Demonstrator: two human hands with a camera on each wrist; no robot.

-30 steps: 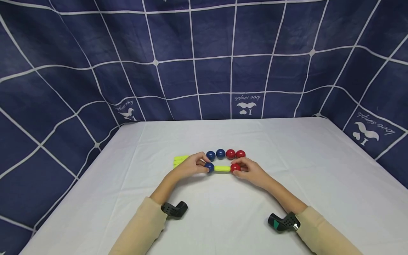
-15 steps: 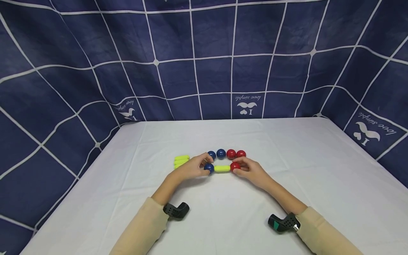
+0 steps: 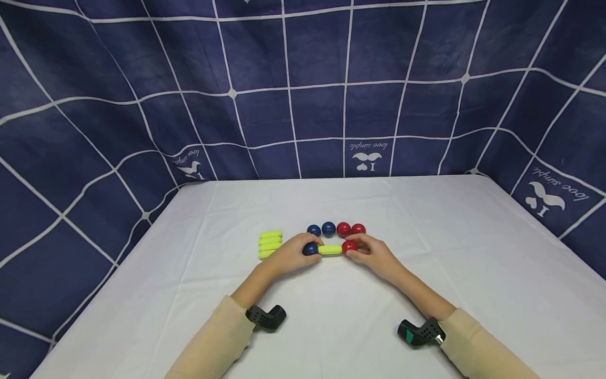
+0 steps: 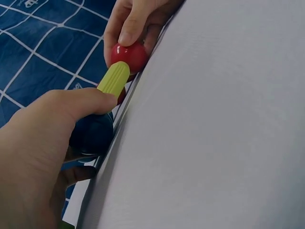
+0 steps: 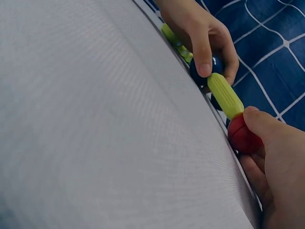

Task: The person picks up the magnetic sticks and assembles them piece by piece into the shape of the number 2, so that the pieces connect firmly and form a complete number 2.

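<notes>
A lime-yellow ribbed stick lies crosswise low over the table, with a blue ball at its left end and a red ball at its right end. My left hand grips the blue ball; in the left wrist view its thumb reaches across to where ball and stick meet. My right hand pinches the red ball, its thumb by the stick's end in the right wrist view. The fingers on the far sides of both balls are partly hidden.
Behind the hands, loose blue balls and red balls stand in a row. Several more yellow sticks lie stacked side by side, left of my left hand. White cloth covers the table; a blue checked curtain hangs behind.
My left hand has shifted a little to the right, and its fingertips have come forward round the blue ball to the stick's end. More of the stick pile shows. The right hand stays put.
</notes>
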